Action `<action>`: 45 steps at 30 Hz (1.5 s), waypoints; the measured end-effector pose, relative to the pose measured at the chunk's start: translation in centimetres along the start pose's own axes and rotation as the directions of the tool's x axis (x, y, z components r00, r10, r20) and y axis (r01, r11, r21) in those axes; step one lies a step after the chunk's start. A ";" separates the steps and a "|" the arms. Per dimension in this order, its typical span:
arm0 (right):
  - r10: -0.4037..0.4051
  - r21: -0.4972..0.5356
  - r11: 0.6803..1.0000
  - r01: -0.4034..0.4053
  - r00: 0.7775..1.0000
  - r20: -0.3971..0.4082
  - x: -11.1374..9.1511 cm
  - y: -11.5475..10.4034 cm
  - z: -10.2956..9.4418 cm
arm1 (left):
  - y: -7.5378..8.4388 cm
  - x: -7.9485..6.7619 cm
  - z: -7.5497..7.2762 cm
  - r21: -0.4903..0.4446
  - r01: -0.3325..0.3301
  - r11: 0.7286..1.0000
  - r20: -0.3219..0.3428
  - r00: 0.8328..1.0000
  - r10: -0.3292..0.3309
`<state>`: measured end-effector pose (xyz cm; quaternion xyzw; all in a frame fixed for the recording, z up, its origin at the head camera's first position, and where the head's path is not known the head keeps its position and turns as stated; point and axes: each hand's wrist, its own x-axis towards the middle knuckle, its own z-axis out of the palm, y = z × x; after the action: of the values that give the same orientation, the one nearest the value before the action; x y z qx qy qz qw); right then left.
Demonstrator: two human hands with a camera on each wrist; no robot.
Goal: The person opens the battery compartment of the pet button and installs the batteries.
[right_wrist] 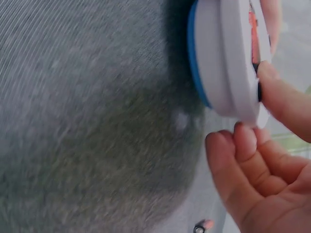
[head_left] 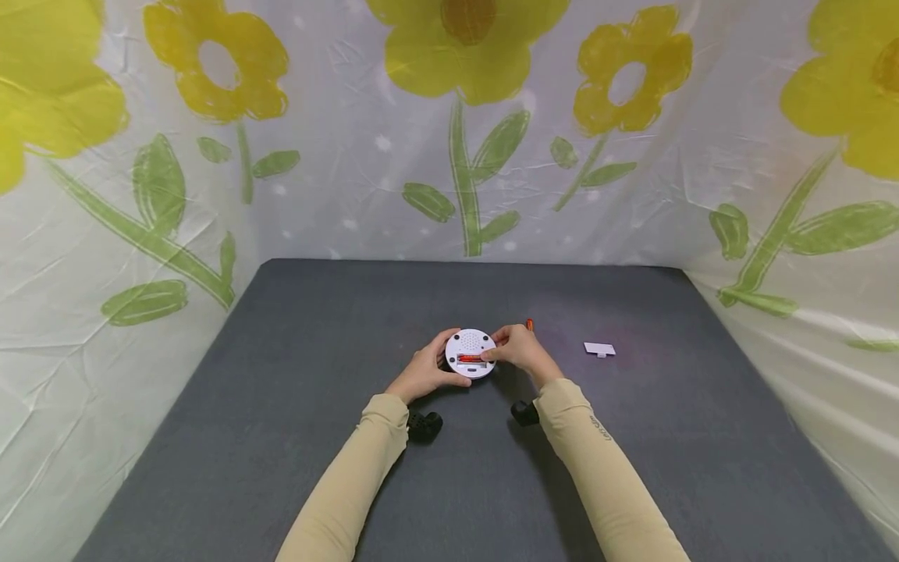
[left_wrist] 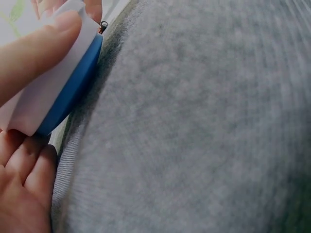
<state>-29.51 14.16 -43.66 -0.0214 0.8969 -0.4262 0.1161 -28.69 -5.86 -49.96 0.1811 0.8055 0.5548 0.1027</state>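
A round white device with speaker holes, dark round feet and an uncovered battery slot faces up between the hands. Its other side is blue, as both wrist views show. My left hand grips it from the left, thumb along the near rim. An orange-red battery lies in the slot. From the right, my right hand has its thumb pressed on the device's face at the battery's right end. Its other fingers are curled at the rim. A second orange-red battery lies on the table just beyond that hand.
A small white battery cover with a tab lies to the right on the dark grey table. Black wrist-worn camera mounts sit beneath both cuffs. A white cloth printed with yellow flowers hangs behind and along the sides.
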 end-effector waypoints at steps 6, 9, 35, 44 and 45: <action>0.064 -0.067 0.996 -0.064 0.998 0.003 -0.2 -0.8 0.1 | 0.0 -0.2 0.2 -0.001 -0.012 1.000 -0.004 1.000 0.012; 0.081 -0.102 0.992 -0.081 0.997 0.004 -0.3 -1.0 0.2 | -0.2 -0.1 0.2 -0.012 -0.026 1.000 -0.006 1.000 0.025; -0.036 -0.078 0.997 0.031 0.997 -0.070 -0.8 -0.1 1.2 | 3.5 -1.9 -0.6 -0.067 -0.047 0.997 0.046 0.998 0.050; -0.140 -0.056 0.989 0.136 0.988 -0.072 -0.6 0.8 1.0 | 1.2 -0.9 -0.1 -0.083 -0.065 0.994 0.024 0.997 0.067; -0.150 -0.051 0.988 0.146 0.986 -0.068 -0.5 0.9 0.9 | 0.8 -0.7 -0.1 -0.078 -0.061 0.995 0.018 0.998 0.063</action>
<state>-28.74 14.10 -44.77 -0.0753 0.9060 -0.4133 0.0513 -27.91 -5.97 -49.26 0.2074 0.7763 0.5867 0.1005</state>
